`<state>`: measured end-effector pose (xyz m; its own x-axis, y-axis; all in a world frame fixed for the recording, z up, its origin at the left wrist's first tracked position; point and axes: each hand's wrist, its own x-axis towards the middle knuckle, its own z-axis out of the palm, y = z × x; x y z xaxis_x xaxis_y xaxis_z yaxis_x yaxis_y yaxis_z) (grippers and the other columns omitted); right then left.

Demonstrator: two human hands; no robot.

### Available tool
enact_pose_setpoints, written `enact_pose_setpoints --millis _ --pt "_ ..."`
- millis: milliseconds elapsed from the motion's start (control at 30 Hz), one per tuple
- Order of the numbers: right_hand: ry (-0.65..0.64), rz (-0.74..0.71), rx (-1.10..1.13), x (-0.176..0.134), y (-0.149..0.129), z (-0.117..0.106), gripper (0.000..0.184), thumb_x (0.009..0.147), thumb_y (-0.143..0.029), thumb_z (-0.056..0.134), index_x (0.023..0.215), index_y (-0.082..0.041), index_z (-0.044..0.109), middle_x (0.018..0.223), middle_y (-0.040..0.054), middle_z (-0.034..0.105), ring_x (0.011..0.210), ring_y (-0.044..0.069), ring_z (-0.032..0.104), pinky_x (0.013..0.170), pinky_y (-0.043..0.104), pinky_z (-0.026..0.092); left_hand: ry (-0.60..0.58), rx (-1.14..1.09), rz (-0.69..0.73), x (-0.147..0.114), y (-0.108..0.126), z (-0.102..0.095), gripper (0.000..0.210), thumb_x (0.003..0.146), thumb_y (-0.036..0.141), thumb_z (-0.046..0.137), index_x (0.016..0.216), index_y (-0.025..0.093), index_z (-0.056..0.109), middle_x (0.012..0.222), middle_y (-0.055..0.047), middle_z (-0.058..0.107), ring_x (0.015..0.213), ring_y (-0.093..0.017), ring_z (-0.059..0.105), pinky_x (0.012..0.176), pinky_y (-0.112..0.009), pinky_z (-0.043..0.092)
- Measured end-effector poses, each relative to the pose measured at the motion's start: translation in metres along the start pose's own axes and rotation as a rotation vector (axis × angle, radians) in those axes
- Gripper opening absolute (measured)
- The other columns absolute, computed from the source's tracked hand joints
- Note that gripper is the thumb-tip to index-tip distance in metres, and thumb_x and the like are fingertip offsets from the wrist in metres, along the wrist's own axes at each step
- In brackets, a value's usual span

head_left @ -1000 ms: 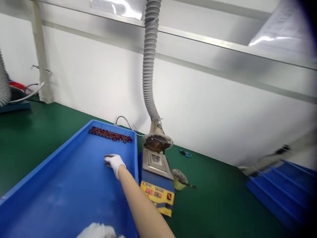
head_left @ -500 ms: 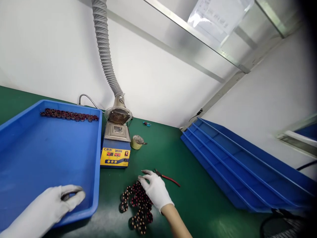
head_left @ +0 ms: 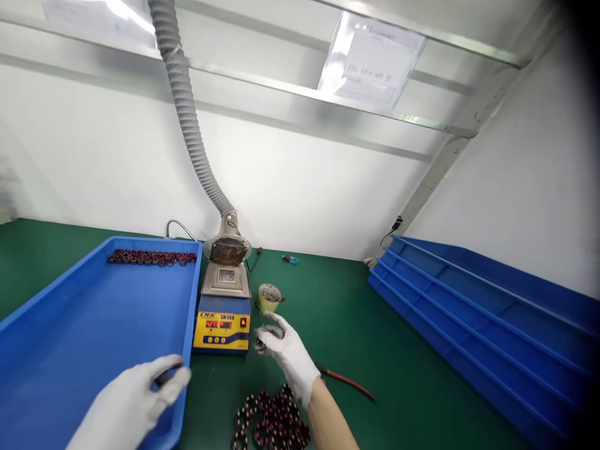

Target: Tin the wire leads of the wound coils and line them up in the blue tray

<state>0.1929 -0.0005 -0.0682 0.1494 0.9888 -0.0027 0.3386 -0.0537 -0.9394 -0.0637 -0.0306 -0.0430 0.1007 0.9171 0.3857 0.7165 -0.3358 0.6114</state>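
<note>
My right hand [head_left: 289, 356], in a white glove, is raised over the bench beside the yellow and blue solder pot [head_left: 222, 328]. Its fingers pinch a small dark ring [head_left: 259, 343], mostly covered by the fingertips. Below and nearer to me lies a heap of black rings with copper and pink dots [head_left: 276, 422]. My left hand [head_left: 135, 397], also gloved, hovers over the near right part of the blue tray [head_left: 79, 356]. Its thumb and fingers are curled together; something dark shows between them, too blurred to name. More such rings [head_left: 152, 258] line the tray's far end.
Right of the solder pot stands a yellow tub [head_left: 268, 299] of grey residue. Red-handled pliers [head_left: 349, 381] lie beyond my right wrist. Stacked blue trays [head_left: 469, 319] fill the right side. A grey duct hose [head_left: 187, 119] hangs down to the pot's hood.
My right hand has lifted from the heap of rings toward the solder pot, with a ring in its fingers. My left hand has shifted right toward the tray's side wall. The view has tilted up.
</note>
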Motion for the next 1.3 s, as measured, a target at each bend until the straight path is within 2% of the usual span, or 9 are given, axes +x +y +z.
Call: enact_pose_setpoints --millis 67,100,200,300,400,833,967,1167,1300 --pt "-0.1 -0.049 0.696 -0.012 -0.036 0.006 0.038 0.073 -0.035 0.061 0.109 -0.024 0.056 0.086 0.0007 0.064 0.068 0.012 0.062 0.071 0.03 0.049 0.005 0.005 0.118 0.01 0.033 0.002 0.024 0.074 0.039 0.059 0.095 0.031 0.066 0.08 0.004 0.074 0.069 -0.016 0.069 0.061 -0.02 0.055" --pt "-0.151 -0.047 0.919 -0.018 -0.053 0.009 0.039 0.069 -0.034 0.066 0.106 -0.027 0.057 0.085 -0.0002 0.065 0.068 0.012 0.062 0.071 0.029 0.049 0.083 0.039 0.273 0.015 0.05 0.003 0.035 0.074 0.038 0.059 0.106 0.027 0.06 0.093 0.0 0.072 0.081 -0.018 0.068 0.069 -0.024 0.055" --pt "-0.213 -0.043 1.173 -0.032 -0.086 0.019 0.033 0.061 -0.032 0.075 0.092 -0.026 0.065 0.087 0.0012 0.067 0.073 0.013 0.062 0.072 0.026 0.05 0.332 0.118 0.649 0.028 0.088 0.006 0.045 0.07 0.03 0.062 0.113 0.022 0.052 0.111 -0.009 0.064 0.097 -0.022 0.062 0.078 -0.032 0.053" --pt "-0.226 -0.099 1.134 -0.034 -0.097 0.026 0.026 0.06 -0.039 0.074 0.082 -0.026 0.068 0.085 0.0016 0.068 0.078 0.015 0.062 0.071 0.025 0.051 0.521 0.184 0.699 0.038 0.099 0.011 0.036 0.07 0.023 0.062 0.105 0.023 0.054 0.106 -0.01 0.064 0.092 -0.023 0.062 0.074 -0.035 0.052" --pt "-0.277 -0.177 0.998 -0.031 -0.098 0.028 0.024 0.066 -0.048 0.067 0.074 -0.026 0.066 0.075 0.0031 0.066 0.078 0.021 0.063 0.066 0.031 0.053 0.559 0.242 0.754 0.045 0.09 0.015 0.03 0.074 0.022 0.058 0.104 0.022 0.055 0.101 -0.01 0.065 0.088 -0.023 0.062 0.071 -0.035 0.051" --pt "-0.326 -0.149 0.97 0.015 -0.051 0.039 0.028 0.059 -0.042 0.074 0.078 -0.024 0.064 0.076 0.0041 0.066 0.062 0.016 0.061 0.062 0.028 0.05 0.272 -0.108 0.577 0.05 0.061 0.023 0.036 0.071 0.015 0.062 0.103 0.027 0.054 0.105 -0.004 0.063 0.097 -0.02 0.06 0.081 -0.031 0.053" --pt "-0.292 -0.298 0.877 0.01 -0.052 0.033 0.035 0.057 -0.041 0.075 0.085 -0.024 0.064 0.082 0.0055 0.066 0.07 0.018 0.062 0.069 0.032 0.05 0.215 -0.228 0.504 0.049 0.062 0.024 0.024 0.076 0.024 0.062 0.098 0.027 0.055 0.105 -0.005 0.063 0.095 -0.02 0.062 0.078 -0.032 0.055" --pt "-0.25 -0.451 0.564 -0.011 -0.071 0.012 0.029 0.056 -0.007 0.07 0.078 -0.026 0.067 0.084 0.0016 0.064 0.08 0.017 0.06 0.072 0.027 0.047 0.274 -0.065 0.664 0.052 0.064 0.019 0.027 0.074 0.021 0.062 0.1 0.023 0.054 0.095 -0.006 0.067 0.091 -0.02 0.063 0.076 -0.031 0.054" --pt "-0.161 -0.474 0.541 -0.012 -0.076 0.013 0.009 0.063 -0.015 0.068 0.065 -0.023 0.066 0.073 0.0021 0.062 0.07 0.017 0.059 0.068 0.029 0.048 0.28 0.091 0.743 0.052 0.069 0.015 0.022 0.073 0.016 0.058 0.095 0.021 0.055 0.089 -0.006 0.07 0.087 -0.02 0.064 0.074 -0.033 0.053"
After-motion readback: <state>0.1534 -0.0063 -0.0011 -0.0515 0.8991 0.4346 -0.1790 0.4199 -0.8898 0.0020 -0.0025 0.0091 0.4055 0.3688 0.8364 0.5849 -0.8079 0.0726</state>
